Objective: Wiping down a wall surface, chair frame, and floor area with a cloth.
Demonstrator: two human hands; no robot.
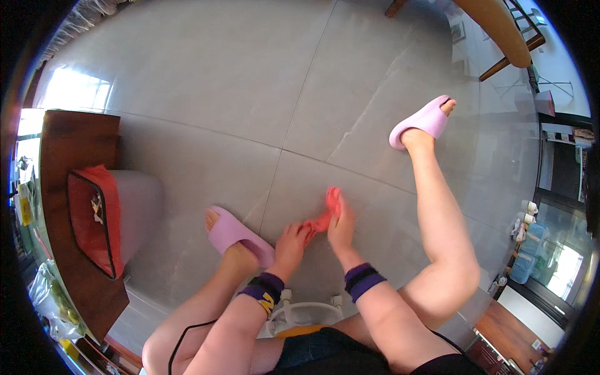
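Observation:
A crumpled strip of thin red material (320,223), perhaps a plastic bag, stretches between my hands above the grey floor. My left hand (290,244) grips its lower left end. Around its upper right part my right hand (342,224) is closed, with a bunched end showing past the fingers. On the left stands a grey waste bin (138,206) with a red liner (112,225) over its black rim and some litter inside. Purple bands are around both wrists.
Pink slippers (236,234) (424,123) are on my feet, one on either side. A dark wooden cabinet (65,140) is behind the bin at the left. The legs of a wooden chair (497,68) reach the floor at the upper right. A white stool frame (311,307) shows below me.

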